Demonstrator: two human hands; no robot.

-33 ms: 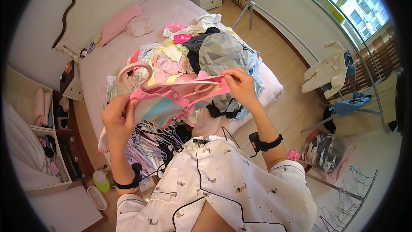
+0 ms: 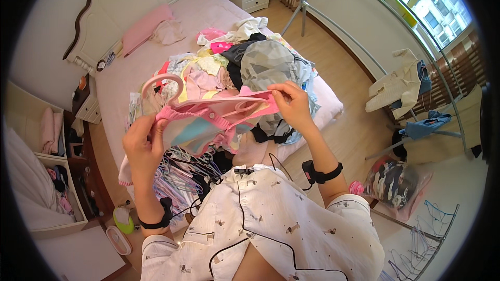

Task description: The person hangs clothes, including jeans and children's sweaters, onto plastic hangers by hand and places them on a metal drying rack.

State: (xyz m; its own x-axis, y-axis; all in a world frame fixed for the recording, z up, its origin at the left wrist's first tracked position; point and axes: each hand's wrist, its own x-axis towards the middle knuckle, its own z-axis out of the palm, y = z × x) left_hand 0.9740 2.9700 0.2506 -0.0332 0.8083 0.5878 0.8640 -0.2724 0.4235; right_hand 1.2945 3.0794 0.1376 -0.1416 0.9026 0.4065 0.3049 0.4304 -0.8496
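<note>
Between my hands a small pink garment (image 2: 194, 134) with a light blue and white pattern is stretched out above the bed's near edge. A pink hanger (image 2: 182, 89) sits in its neckline, the rounded hook standing up and one arm showing at the opening. My left hand (image 2: 142, 136) is closed on the garment's left side, fingers pinching the cloth near the collar. At the other end my right hand (image 2: 292, 105) pinches the pink edge beside the hanger's tip. Part of the hanger is hidden inside the cloth.
A heap of mixed clothes (image 2: 268, 65) covers the bed's (image 2: 117, 78) near half. Several hangers (image 2: 177, 179) lie bunched below my left hand. To the right stand a metal drying rack (image 2: 341, 34) and a clear bag of clothes (image 2: 398, 184). Open drawers (image 2: 80, 203) are at left.
</note>
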